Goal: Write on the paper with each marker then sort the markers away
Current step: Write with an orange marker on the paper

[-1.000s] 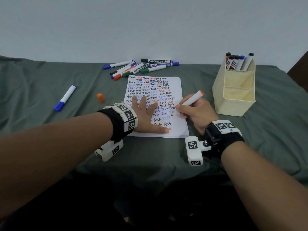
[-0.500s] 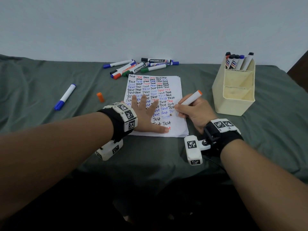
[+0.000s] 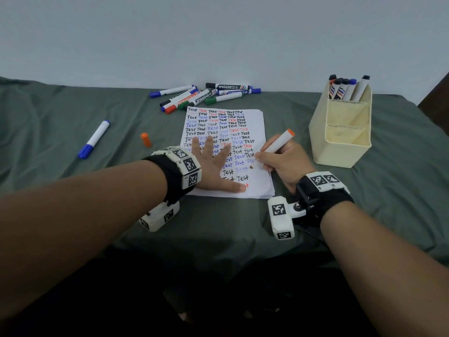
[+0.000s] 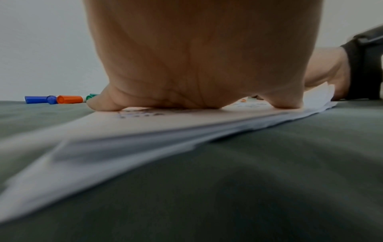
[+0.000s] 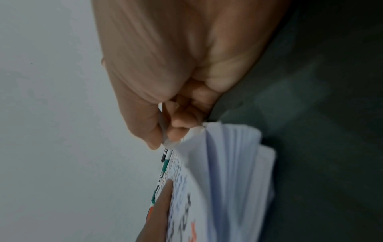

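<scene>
A stack of white paper (image 3: pixel 252 122) covered with rows of "Test" in black, blue and red lies on the grey-green cloth. My left hand (image 3: pixel 213 166) presses flat on its lower left, fingers spread; the left wrist view shows the palm (image 4: pixel 186 65) down on the paper (image 4: pixel 186 124). My right hand (image 3: pixel 281 164) grips a white marker with an orange end (image 3: pixel 279 142), its tip on the paper near the right edge. In the right wrist view the fingers (image 5: pixel 178 124) curl round the marker barrel beside the paper (image 5: pixel 228 155). The orange cap (image 3: pixel 146 139) lies left of the paper.
Several capped markers (image 3: pixel 206 94) lie in a pile behind the paper. One blue-capped marker (image 3: pixel 93 139) lies alone at the left. A cream organiser box (image 3: pixel 340 147) at the right holds several markers (image 3: pixel 345 88) in its rear compartment. A pale wall runs behind.
The marker tip has shifted slightly on the paper near the right edge. The left hand has stayed flat in place.
</scene>
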A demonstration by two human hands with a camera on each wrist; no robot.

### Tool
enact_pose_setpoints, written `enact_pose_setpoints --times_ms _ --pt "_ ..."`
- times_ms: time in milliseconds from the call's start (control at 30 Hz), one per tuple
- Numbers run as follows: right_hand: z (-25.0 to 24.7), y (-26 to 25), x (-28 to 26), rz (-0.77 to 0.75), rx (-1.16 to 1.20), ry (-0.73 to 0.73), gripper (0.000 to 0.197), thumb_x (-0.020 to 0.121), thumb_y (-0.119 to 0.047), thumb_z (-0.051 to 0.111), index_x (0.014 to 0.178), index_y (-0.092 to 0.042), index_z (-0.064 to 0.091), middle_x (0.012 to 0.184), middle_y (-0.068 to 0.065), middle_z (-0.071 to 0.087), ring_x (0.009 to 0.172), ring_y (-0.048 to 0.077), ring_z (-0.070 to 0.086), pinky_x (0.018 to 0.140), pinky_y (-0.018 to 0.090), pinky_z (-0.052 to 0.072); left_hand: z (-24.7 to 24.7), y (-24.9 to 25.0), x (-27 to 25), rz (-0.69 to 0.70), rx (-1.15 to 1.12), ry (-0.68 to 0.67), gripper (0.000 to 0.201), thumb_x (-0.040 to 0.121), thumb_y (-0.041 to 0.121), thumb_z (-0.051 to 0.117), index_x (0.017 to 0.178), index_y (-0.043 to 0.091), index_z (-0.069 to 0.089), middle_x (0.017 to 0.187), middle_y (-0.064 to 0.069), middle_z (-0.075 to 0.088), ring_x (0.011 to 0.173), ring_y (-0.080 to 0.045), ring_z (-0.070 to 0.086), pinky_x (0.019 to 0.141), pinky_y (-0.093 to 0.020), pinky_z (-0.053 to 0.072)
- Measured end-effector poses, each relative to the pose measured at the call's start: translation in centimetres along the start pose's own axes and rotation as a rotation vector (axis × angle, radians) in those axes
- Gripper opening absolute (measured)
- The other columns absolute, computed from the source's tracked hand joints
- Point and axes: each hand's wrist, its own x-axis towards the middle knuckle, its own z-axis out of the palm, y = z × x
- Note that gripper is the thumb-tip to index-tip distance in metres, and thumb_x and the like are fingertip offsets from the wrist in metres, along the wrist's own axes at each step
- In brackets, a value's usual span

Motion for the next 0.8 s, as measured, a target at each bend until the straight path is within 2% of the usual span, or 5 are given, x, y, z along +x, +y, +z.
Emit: enact_pose_setpoints --times_ms 200,400,600,700,800 --pt "-0.01 -0.27 -0.20 0.004 -0.006 -0.024 0.015 0.082 0.000 0.076 0.078 -0.006 0.063 0.061 0.001 0.062 0.054 0.012 0.058 0.054 0.023 0.049 0.03 0.00 -0.04 0.001 -0.001 0.002 0.126 0.056 0.105 0.027 0.149 0.043 -0.031 0.159 -0.006 -0.038 0.144 -0.045 -0.031 0.111 -0.071 -0.008" --pt "-0.09 -0.54 -0.30 0.003 0.018 0.033 0.013 0.085 0.001 0.074 0.083 -0.003 0.061 0.062 0.001 0.061 0.053 0.010 0.057 0.054 0.022 0.050 0.02 -0.01 0.00 0.005 -0.009 0.000 0.127 0.055 0.106 0.028 0.149 0.044 -0.031 0.159 -0.005 -0.038 0.144 -0.045 -0.031 0.111 -0.071 -0.008" --pt "0.00 -0.46 -0.37 0.017 -0.035 0.032 0.019 0.082 0.002 0.073 0.077 -0.011 0.060 0.059 -0.008 0.062 0.053 0.004 0.057 0.051 0.017 0.047 0.03 0.03 -0.09 0.003 -0.006 0.011 0.126 0.058 0.105 0.029 0.150 0.042 -0.030 0.159 -0.006 -0.037 0.144 -0.046 -0.031 0.112 -0.071 -0.008" --pt "-0.09 -0.38 -0.42 0.017 -0.005 0.038 0.018 0.082 0.002 0.073 0.077 -0.009 0.060 0.058 -0.006 0.060 0.051 0.007 0.055 0.052 0.020 0.047 0.10 0.09 -0.10 0.003 -0.013 0.014 0.126 0.058 0.104 0.030 0.150 0.042 -0.029 0.160 -0.006 -0.037 0.144 -0.046 -0.030 0.111 -0.071 -0.007" --pt "-0.17 -0.25 -0.31 0.038 0.031 0.083 0.018 0.083 0.001 0.073 0.078 -0.010 0.060 0.060 -0.004 0.060 0.055 0.009 0.055 0.057 0.025 0.049 0.15 0.13 -0.01 0.000 -0.013 0.016 0.126 0.057 0.104 0.030 0.150 0.042 -0.028 0.160 -0.006 -0.036 0.145 -0.046 -0.030 0.111 -0.071 -0.007"
